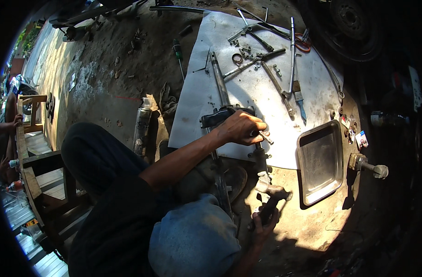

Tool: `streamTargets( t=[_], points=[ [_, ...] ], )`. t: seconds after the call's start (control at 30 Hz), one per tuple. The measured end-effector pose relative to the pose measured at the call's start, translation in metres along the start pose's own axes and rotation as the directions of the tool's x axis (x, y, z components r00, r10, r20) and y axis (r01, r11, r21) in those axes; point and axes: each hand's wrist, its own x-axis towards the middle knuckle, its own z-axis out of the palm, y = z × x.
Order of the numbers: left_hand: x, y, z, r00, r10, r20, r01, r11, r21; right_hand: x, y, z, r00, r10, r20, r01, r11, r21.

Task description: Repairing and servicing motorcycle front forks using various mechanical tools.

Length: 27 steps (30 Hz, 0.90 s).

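Note:
A motorcycle front fork (221, 85) lies across the edge of a white sheet, its black clamp (220, 117) under my left hand. My left hand (242, 128) is closed over the right end of that clamp, pinching a short silver metal piece (267, 137) whose kind I cannot make out. Lower down, beside the fork's end, my right hand (265, 224) wraps round the dark handle of a hammer (276, 192). The hammer's head is close to the lower fork leg (261, 161); whether they touch is unclear.
The white sheet (192, 99) bears wrenches, bolts and a blue paintbrush (299, 104). A metal tray (304, 184) stands right. Left are a spray can (142, 124), a green-handled screwdriver (178, 50) and a wooden frame (33, 184). A rounded blue cloth shape (195, 235) fills the lower middle.

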Motion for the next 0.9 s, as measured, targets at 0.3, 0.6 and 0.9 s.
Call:
streamTargets(
  t=[0.3, 0.6, 0.9],
  points=[
    [-0.014, -0.011, 0.004, 0.999, 0.047, -0.024, -0.047, 0.998, -0.034, 0.036, -0.054, 0.062, 0.944, -0.214, -0.249, 0.292, 0.896, 0.334],
    [-0.02, -0.012, 0.021, 0.977, 0.179, -0.115, -0.179, 0.984, 0.01, 0.062, -0.008, 0.094, 0.975, -0.09, -0.203, 0.101, 0.994, 0.042],
    [-0.013, -0.008, 0.023, 0.976, 0.115, -0.185, -0.102, 0.992, 0.079, 0.035, -0.063, 0.092, 0.802, -0.279, -0.528, 0.577, 0.591, 0.564]
  ],
)
